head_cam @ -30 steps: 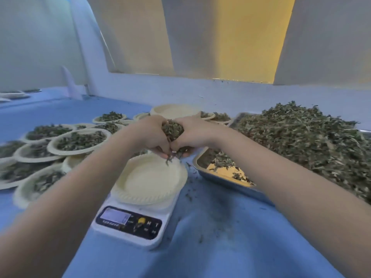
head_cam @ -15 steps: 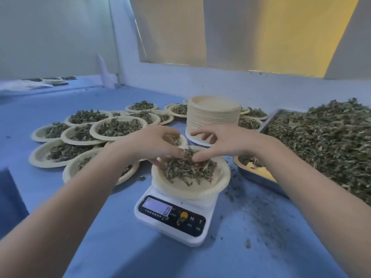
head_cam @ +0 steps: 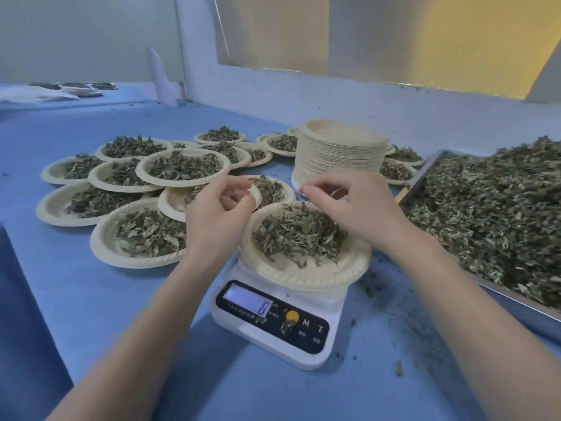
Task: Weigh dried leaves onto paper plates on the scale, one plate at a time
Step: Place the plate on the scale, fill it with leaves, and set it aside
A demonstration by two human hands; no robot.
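A white digital scale (head_cam: 273,326) stands on the blue table, and a paper plate (head_cam: 306,279) sits on top of it. A heap of dried leaves (head_cam: 296,235) fills the plate. My left hand (head_cam: 217,215) hovers at the plate's left rim with loosely curled fingers and nothing visible in them. My right hand (head_cam: 356,208) hangs just above the heap's far right side, its fingers also loosely curled and holding nothing. The scale's display is lit, and a few leaf bits lie on its front panel.
A metal tray (head_cam: 516,303) heaped with loose dried leaves (head_cam: 485,208) lies to the right. A tall stack of paper plates (head_cam: 340,153) stands behind the scale. Several filled plates (head_cam: 182,168) cover the table's left and back. Crumbs are scattered around the scale.
Both hands carried a handful of leaves over the bare plate, let it fall there, and have drawn slightly apart above the heap.
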